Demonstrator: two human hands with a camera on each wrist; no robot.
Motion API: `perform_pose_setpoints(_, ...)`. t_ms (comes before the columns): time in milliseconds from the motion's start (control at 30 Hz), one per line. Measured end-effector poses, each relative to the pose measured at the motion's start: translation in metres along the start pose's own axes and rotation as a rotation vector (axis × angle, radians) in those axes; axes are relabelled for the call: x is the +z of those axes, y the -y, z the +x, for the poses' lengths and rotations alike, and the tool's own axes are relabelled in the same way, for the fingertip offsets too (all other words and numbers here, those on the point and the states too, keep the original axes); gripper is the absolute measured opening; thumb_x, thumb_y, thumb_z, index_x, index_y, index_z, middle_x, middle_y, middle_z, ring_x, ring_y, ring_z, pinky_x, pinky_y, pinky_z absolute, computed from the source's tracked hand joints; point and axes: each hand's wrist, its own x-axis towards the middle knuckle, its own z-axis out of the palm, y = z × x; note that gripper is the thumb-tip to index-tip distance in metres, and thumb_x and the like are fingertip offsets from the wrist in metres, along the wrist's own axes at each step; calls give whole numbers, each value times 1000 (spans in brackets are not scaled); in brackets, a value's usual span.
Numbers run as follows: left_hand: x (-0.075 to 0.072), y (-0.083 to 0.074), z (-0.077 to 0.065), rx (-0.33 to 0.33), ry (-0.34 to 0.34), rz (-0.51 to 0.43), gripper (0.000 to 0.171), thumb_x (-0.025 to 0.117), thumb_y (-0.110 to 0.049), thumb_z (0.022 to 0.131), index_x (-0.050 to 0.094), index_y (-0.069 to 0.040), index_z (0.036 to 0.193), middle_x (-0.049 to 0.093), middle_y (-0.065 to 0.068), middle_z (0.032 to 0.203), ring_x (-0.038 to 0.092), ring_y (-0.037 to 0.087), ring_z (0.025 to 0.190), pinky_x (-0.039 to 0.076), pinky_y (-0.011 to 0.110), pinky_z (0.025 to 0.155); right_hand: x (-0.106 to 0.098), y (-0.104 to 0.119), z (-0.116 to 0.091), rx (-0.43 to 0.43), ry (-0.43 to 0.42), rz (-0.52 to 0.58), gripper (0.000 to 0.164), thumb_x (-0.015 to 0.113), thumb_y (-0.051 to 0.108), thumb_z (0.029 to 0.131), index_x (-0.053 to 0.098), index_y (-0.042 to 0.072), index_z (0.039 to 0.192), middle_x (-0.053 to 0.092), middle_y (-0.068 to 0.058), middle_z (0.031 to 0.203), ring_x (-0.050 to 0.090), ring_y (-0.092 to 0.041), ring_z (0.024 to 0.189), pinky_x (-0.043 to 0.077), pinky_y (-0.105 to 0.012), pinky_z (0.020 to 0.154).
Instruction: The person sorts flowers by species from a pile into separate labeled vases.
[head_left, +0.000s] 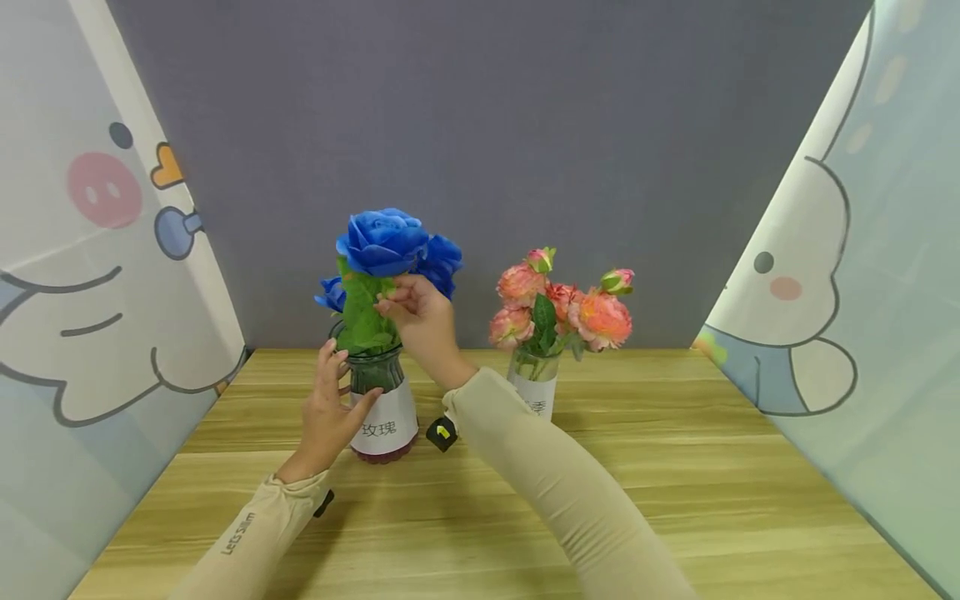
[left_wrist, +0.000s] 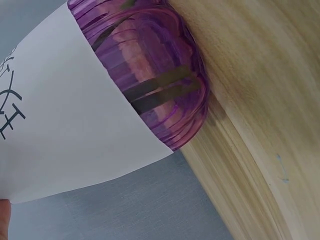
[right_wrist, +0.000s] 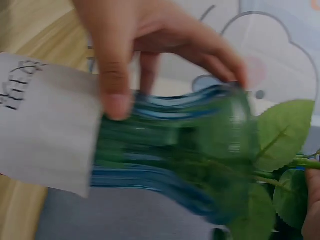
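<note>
A ribbed glass vase (head_left: 378, 375) with a white paper label (head_left: 386, 408) stands on the table, holding blue roses (head_left: 385, 242). My left hand (head_left: 330, 412) grips its neck from the left; the right wrist view shows that thumb in front and the fingers round the far side of the glass (right_wrist: 170, 145). Above the rim, my right hand (head_left: 426, 321) pinches a blue rose by its stem, just below the bloom and beside the green leaves (head_left: 362, 308). The left wrist view shows the purple vase base (left_wrist: 165, 55), with stem ends visible inside.
To the right, a second labelled glass vase (head_left: 534, 387) holds pink-orange flowers (head_left: 600, 318), partly behind my right sleeve. A small black object with a yellow mark (head_left: 442, 433) lies between the vases. A grey panel (head_left: 480, 150) rises behind the wooden table (head_left: 675, 483); cartoon-printed walls flank it.
</note>
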Motion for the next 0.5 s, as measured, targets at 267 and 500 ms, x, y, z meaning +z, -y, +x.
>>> perform_pose_setpoints(267, 3, 1, -1, 11, -13, -6, 69, 53, -48, 93, 37, 9, 128, 34, 33, 140, 59, 51, 98, 54, 49, 62, 3, -21, -15, -22, 13, -53, 13, 58, -14, 87, 56, -14, 101, 63, -27, 84, 67, -39, 85, 55, -25, 75)
perform_pose_setpoints(500, 2, 3, 1, 11, -17, -1, 69, 53, -48, 93, 36, 8, 130, 35, 36, 138, 59, 50, 98, 54, 49, 62, 5, -34, -23, -88, -67, -235, 8, 67, -10, 81, 62, -9, 87, 69, -21, 81, 70, -30, 73, 54, -19, 67)
